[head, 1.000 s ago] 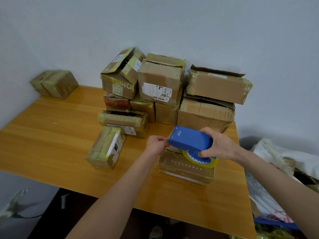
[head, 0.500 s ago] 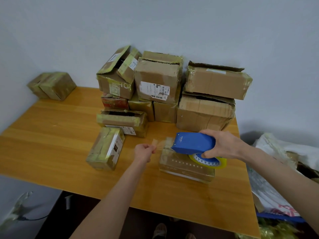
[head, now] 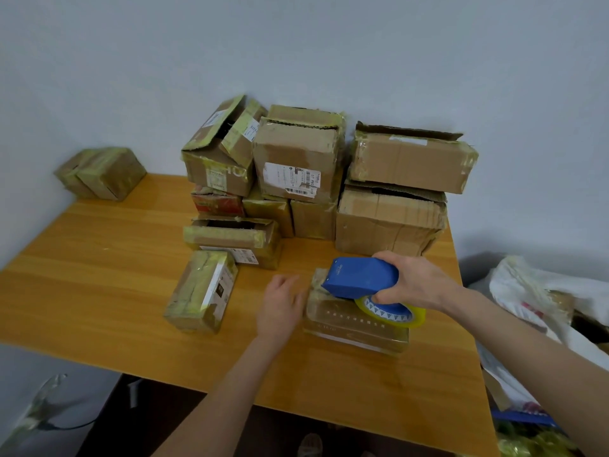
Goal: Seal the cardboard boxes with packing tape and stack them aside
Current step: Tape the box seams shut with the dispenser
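Observation:
A flat cardboard box (head: 352, 328) lies near the front right of the wooden table (head: 99, 291). My right hand (head: 418, 285) grips a blue tape dispenser (head: 359, 277) with a yellow-edged tape roll (head: 392, 311), held over the box's top. My left hand (head: 280, 305) lies flat against the box's left end, fingers straight. A taped small box (head: 201, 291) sits to the left. Several worn boxes (head: 296, 159) are piled at the back.
A pair of taped boxes (head: 102, 171) sits at the table's back left corner by the wall. White bags and clutter (head: 540, 311) fill the floor at the right. The table's front edge is close to my arms.
My left hand let go of the pulled tape end and now lies flat at the box's left end. The dispenser came down closer to the box top.

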`<action>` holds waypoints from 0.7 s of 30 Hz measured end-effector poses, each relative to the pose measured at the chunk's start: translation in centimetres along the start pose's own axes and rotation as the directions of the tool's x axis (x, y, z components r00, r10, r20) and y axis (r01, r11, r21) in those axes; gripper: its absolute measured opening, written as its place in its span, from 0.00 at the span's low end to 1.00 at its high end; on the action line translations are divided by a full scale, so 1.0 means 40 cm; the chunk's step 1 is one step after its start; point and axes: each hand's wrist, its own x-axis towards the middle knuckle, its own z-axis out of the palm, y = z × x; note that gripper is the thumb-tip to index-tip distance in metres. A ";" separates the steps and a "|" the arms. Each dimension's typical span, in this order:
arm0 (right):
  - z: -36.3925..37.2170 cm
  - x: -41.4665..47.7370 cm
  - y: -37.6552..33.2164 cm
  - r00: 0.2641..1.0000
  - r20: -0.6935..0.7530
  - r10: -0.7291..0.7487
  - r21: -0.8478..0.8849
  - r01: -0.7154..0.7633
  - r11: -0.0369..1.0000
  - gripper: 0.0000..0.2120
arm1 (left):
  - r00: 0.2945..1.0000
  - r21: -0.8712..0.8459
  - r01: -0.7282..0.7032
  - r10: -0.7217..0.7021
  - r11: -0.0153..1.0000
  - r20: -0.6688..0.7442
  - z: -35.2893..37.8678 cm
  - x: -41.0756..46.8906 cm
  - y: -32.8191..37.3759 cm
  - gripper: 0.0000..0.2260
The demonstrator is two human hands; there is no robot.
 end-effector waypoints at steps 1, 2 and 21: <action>-0.002 0.001 0.002 1.000 0.002 -0.001 -0.012 0.001 1.000 0.34 | 0.985 0.000 -0.172 0.172 0.985 0.029 -0.003 -0.010 0.027 0.22; -0.004 0.002 0.004 1.000 0.006 -0.005 -0.023 0.005 1.000 0.35 | 0.951 0.002 -0.292 0.290 0.957 0.106 0.003 -0.020 0.046 0.24; -0.084 -0.070 0.086 0.991 0.121 0.061 -0.127 -0.045 0.991 0.31 | 0.839 0.398 -0.476 0.269 0.784 0.473 0.038 -0.028 0.045 0.40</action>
